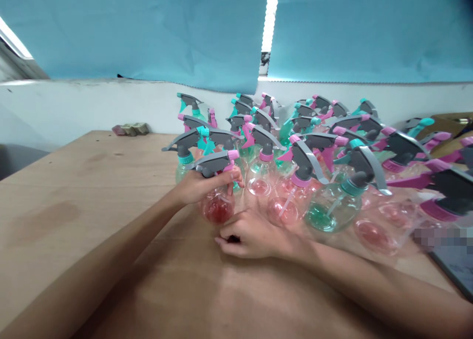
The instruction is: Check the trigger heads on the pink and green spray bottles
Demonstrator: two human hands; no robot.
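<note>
My left hand [201, 185] is wrapped round the neck of a spray bottle [218, 211] with a pinkish-red base, a grey head and a pink nozzle. The bottle stands upright on the table, and the fingers partly hide its collar and trigger. Just in front and to its right, low over the wood, is my right hand [254, 234]. Its fingers are curled towards the thumb around a dark gap, and whatever they may hold is hidden. Close by on the right stand a pink-collared spray bottle [284, 208] and a teal-collared spray bottle [325, 213].
Many more pink and teal spray bottles [260, 174] crowd the right side of the wooden table [111, 191]. Small pinkish and greenish pieces [130, 128] lie at the far left edge. A dark flat object [454, 265] is at the right. Behind is a white wall with blue sheeting [148, 33].
</note>
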